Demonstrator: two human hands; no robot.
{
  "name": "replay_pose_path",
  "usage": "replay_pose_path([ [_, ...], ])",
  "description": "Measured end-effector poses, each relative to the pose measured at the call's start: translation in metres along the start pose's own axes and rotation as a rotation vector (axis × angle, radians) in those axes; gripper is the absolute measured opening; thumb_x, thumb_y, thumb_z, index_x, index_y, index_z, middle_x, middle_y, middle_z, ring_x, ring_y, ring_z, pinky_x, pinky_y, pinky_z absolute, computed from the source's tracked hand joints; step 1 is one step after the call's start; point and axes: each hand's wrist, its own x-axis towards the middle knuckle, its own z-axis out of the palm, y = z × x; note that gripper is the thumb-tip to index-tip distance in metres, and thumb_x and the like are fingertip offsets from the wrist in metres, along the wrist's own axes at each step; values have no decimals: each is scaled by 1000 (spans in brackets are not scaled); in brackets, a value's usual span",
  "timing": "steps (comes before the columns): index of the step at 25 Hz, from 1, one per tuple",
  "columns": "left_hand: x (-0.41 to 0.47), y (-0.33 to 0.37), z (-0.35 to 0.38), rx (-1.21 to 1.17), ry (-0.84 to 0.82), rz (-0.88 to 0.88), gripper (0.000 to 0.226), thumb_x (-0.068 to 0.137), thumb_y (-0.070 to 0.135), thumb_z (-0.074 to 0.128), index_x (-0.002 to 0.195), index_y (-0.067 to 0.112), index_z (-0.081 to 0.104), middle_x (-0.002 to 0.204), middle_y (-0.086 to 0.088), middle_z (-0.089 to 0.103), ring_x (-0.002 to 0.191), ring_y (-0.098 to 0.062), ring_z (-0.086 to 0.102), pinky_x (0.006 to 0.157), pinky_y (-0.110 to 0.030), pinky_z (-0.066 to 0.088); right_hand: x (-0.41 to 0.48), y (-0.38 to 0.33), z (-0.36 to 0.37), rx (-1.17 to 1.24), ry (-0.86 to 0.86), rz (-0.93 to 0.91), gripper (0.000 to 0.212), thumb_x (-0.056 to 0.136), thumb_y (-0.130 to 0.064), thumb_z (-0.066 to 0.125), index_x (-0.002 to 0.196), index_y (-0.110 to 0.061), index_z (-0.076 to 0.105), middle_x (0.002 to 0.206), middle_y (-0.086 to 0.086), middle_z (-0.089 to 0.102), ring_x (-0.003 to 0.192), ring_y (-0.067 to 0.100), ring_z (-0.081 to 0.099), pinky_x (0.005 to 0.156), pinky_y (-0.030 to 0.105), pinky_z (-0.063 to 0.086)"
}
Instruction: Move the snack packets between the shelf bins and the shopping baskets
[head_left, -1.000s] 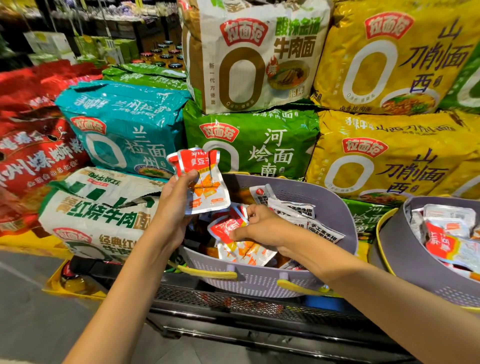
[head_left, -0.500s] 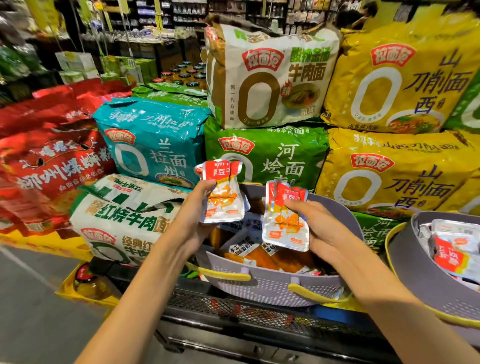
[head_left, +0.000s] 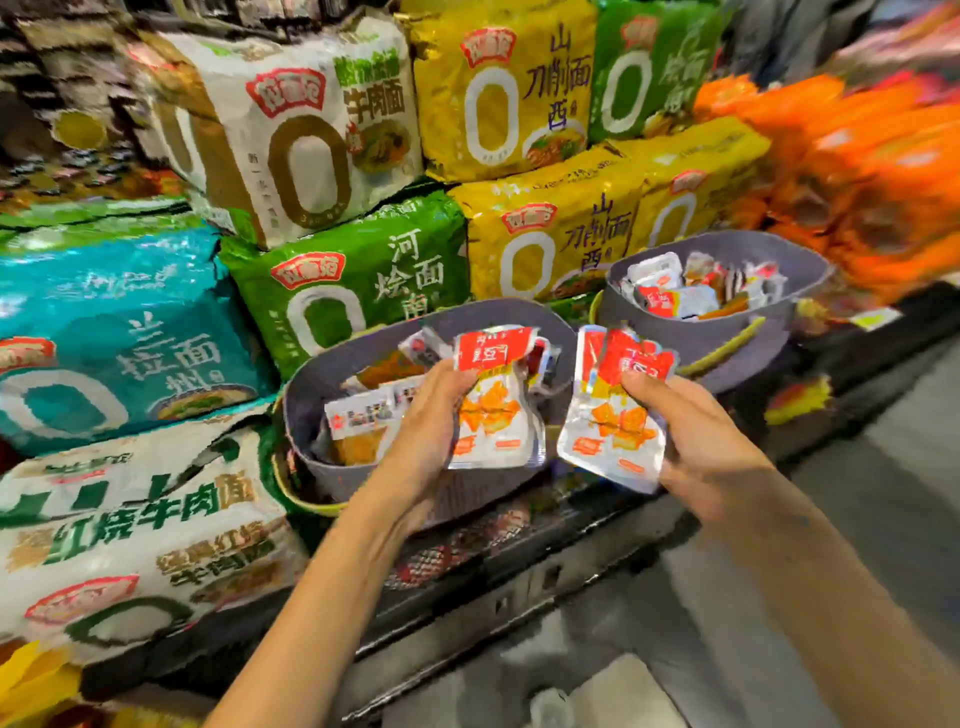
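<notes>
My left hand (head_left: 431, 415) pinches a red-and-white snack packet (head_left: 493, 400) above the near grey basket (head_left: 322, 374), which has yellow handles and holds several more packets. My right hand (head_left: 696, 441) grips a second matching snack packet (head_left: 613, 415) just right of that basket, over the gap toward the far grey basket (head_left: 675, 332). The far basket also holds several packets. Both held packets stand upright, side by side. The view is blurred by motion.
Large noodle multipacks are stacked behind and left of the baskets: teal (head_left: 114, 332), green (head_left: 353, 280), yellow (head_left: 566, 239), white (head_left: 306, 135). Orange bags (head_left: 857, 171) pile at the right. A black wire shelf edge (head_left: 519, 582) runs below; grey floor lies beyond.
My right hand lifted a packet out of the near basket and carried it right. The left hand kept its packet. The camera swung right, bringing the far basket fully into view.
</notes>
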Motion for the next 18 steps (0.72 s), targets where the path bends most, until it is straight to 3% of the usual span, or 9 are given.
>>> replay_pose_path([
  [3, -20, -36, 48, 13, -239, -100, 23, 97, 16, 37, 85, 11, 56, 64, -1, 63, 49, -6, 57, 47, -16, 45, -61, 19, -56, 74, 248, -39, 14, 88, -16, 52, 87, -7, 63, 66, 3, 70, 57, 13, 67, 58, 28, 55],
  [5, -36, -65, 84, -5, -405, -254, 28, 96, 23, 37, 88, 6, 58, 64, -5, 61, 48, -10, 56, 47, -17, 46, -106, 35, -94, 201, 376, -29, 24, 80, -18, 59, 96, 0, 61, 67, 8, 68, 54, 16, 65, 50, 25, 54],
  [7, -54, -98, 117, 28, -592, -344, 34, 86, 37, 48, 71, 10, 61, 48, 0, 53, 43, -13, 50, 47, -20, 41, -151, 52, -130, 288, 511, -33, 48, 67, -21, 73, 106, 2, 59, 67, 10, 67, 52, 17, 64, 47, 24, 53],
  [9, -82, -128, 156, 135, -785, -408, 34, 69, 44, 58, 55, 12, 62, 46, 2, 51, 44, -14, 48, 52, -24, 38, -199, 71, -165, 355, 683, -75, 50, 60, -28, 79, 101, -4, 62, 71, 9, 70, 57, 17, 67, 56, 28, 56],
  [11, -106, -167, 195, 256, -837, -448, 33, 86, 29, 45, 63, 11, 61, 48, 0, 57, 44, -12, 55, 50, -22, 44, -247, 94, -196, 417, 850, -99, 30, 78, -23, 66, 105, -10, 63, 85, 10, 72, 69, 19, 70, 71, 34, 57],
  [13, -129, -202, 234, 353, -905, -510, 38, 97, 22, 33, 80, 2, 60, 57, -7, 63, 55, -20, 63, 58, -28, 51, -288, 116, -225, 470, 986, -80, 31, 83, -20, 60, 111, -9, 62, 94, 13, 71, 73, 21, 70, 72, 37, 58],
  [15, -154, -236, 270, 427, -978, -523, 37, 99, 32, 39, 98, 2, 60, 70, -8, 67, 67, -25, 66, 66, -36, 54, -325, 134, -250, 511, 1081, -78, 44, 74, -23, 63, 115, -5, 60, 95, 15, 71, 73, 23, 71, 66, 34, 58],
  [18, -198, -277, 329, 514, -1076, -522, 50, 82, 42, 56, 110, 1, 56, 81, -10, 67, 76, -29, 65, 78, -50, 54, -380, 151, -289, 601, 1207, -102, 48, 73, -22, 61, 114, 1, 59, 90, 15, 72, 73, 23, 71, 66, 35, 58],
])
